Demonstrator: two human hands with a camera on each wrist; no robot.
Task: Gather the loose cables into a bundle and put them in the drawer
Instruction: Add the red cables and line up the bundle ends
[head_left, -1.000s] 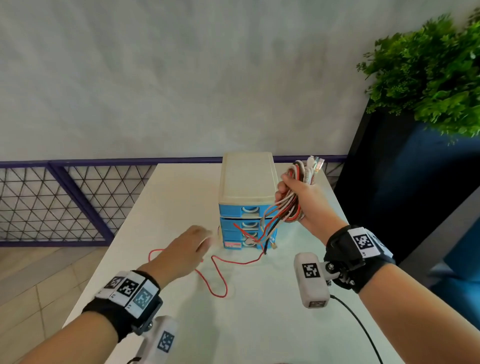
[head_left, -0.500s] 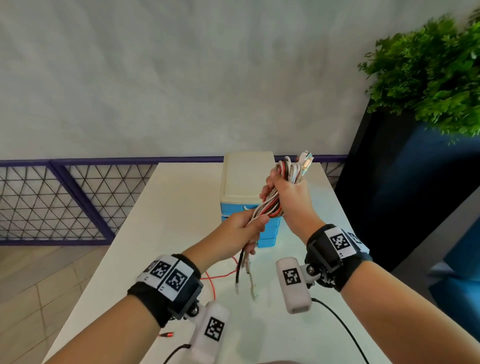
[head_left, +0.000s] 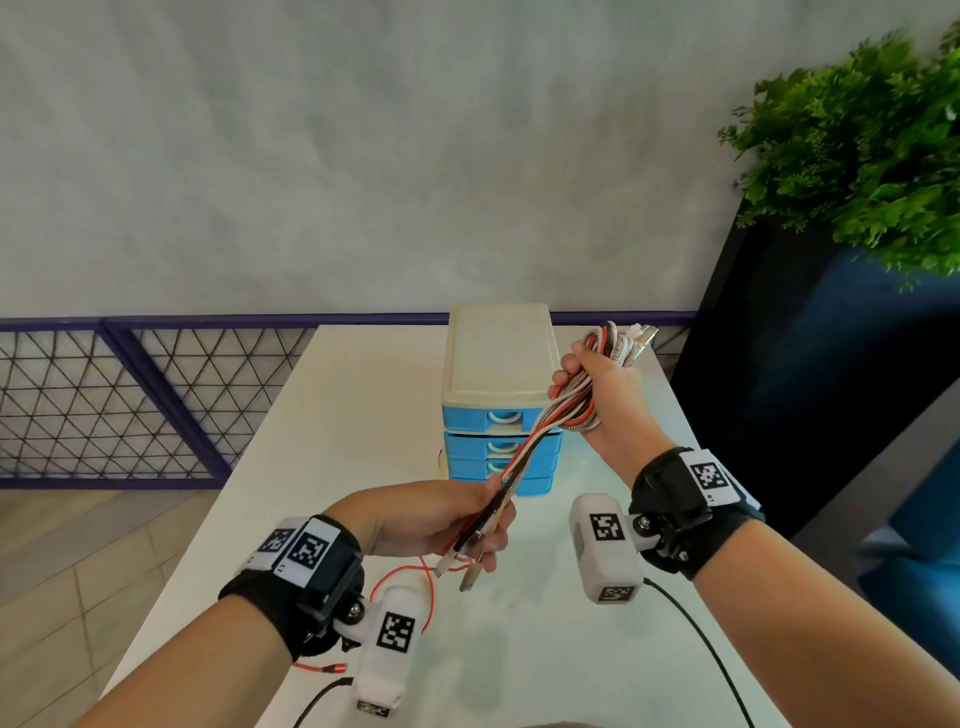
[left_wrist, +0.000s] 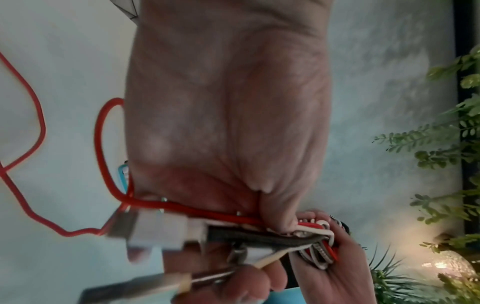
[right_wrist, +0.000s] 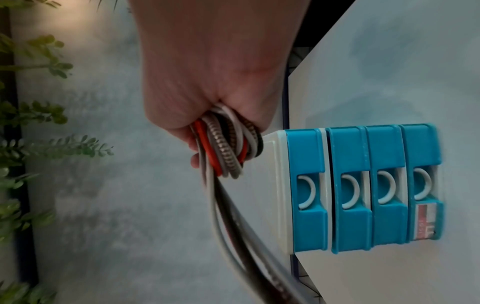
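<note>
Grey wall (head_left: 363, 156), purple railing (head_left: 156, 322), leafy plant (head_left: 857, 156)

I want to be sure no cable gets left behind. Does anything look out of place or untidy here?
Yes. The red cable is not fully in the bundle: it trails in a loop down over the table, its red plug lying near the front edge. All four drawers look closed.

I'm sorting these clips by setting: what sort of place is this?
Probably an office or lounge corner indoors: a white table bearing a small blue drawer unit, against a plain grey wall, with a purple mesh railing and green plant.
</note>
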